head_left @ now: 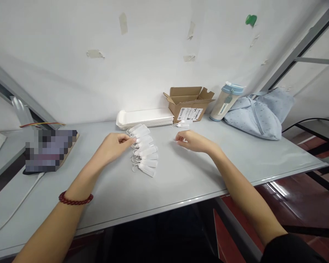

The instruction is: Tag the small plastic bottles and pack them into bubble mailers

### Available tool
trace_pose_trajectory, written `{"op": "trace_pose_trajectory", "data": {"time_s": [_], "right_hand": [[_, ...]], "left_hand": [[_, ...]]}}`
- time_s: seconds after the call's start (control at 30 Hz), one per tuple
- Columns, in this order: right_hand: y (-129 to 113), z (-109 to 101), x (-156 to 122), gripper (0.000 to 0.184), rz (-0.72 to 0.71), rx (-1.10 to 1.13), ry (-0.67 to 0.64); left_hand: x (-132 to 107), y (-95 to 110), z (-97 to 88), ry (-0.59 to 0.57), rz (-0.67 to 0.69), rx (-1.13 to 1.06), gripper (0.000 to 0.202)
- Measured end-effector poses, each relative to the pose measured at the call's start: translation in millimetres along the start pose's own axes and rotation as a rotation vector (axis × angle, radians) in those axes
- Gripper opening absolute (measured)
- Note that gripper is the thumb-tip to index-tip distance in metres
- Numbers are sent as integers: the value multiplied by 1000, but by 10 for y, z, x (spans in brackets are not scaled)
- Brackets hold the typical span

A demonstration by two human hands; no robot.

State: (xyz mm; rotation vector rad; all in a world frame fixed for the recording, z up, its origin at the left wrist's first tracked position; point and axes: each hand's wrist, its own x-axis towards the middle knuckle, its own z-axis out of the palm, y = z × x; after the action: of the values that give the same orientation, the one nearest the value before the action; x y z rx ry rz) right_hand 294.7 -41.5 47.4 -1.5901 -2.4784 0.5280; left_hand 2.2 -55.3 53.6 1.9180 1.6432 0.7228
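Note:
Small translucent white tags point(148, 150) with thin white loops lie overlapped in a fanned row on the grey table. My left hand point(115, 146) reaches to the row's left side, its thumb and fingers pinched at the loop end of one tag. To the right of the row, just above the tabletop, is my right hand point(193, 140). Its fingers are curled in and pressed together, and whatever they hold is hidden. A few more white looped tags point(183, 125) lie beyond it, before the cardboard box point(175, 110).
A stack of long white trays point(148, 117) stands against the wall beside the open box. At the right are a blue-lidded bottle point(222, 106) and a light blue fabric bag point(254, 117). A blurred-out device point(49, 151) with a white cable point(19, 204) lies at left.

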Motion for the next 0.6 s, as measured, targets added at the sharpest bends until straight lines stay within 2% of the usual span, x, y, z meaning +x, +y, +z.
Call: {"op": "trace_pose_trajectory", "data": {"time_s": [0.1, 0.2, 0.33, 0.47, 0.6], "right_hand": [[-114, 55, -13, 14, -187, 285, 67], [-216, 110, -29, 16, -241, 488, 61], [-289, 191, -26, 21, -250, 729, -13], [-365, 259, -19, 19, -300, 882, -122], [-433, 309, -23, 16, -302, 954, -192]], "left_hand": [[-48, 99, 60, 18, 50, -100, 30], [-122, 200, 145, -73, 103, -219, 32], [-209, 289, 275, -193, 142, -311, 45], [-245, 334, 343, -151, 127, -401, 38], [-230, 326, 328, -99, 105, -441, 25]]}}
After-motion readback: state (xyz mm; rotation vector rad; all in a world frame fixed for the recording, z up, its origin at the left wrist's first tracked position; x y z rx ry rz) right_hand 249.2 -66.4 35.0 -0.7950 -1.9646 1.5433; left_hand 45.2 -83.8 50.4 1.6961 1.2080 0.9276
